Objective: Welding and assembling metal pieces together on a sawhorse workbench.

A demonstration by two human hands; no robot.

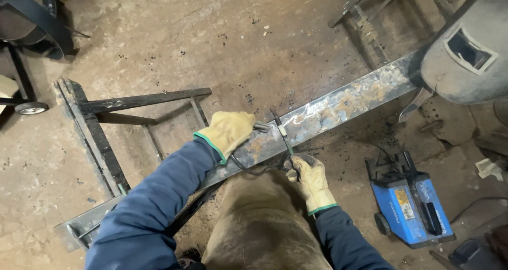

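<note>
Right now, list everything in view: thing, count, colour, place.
steel beam: one, grey with rust patches, running diagonally from lower left to upper right
metal stand: one, dark, on the floor at left under the beam
welding machine: one, blue, on the floor at lower right
welding helmet: one, grey, resting at the beam's upper right end
thin rod: one, dark, across the beam
concrete floor: dusty brown, all around
wheel: one, pale, far left edge
left hand: yellow glove, resting on the beam's top
right hand: yellow glove, near side of the beam, gripping the thin rod
</note>
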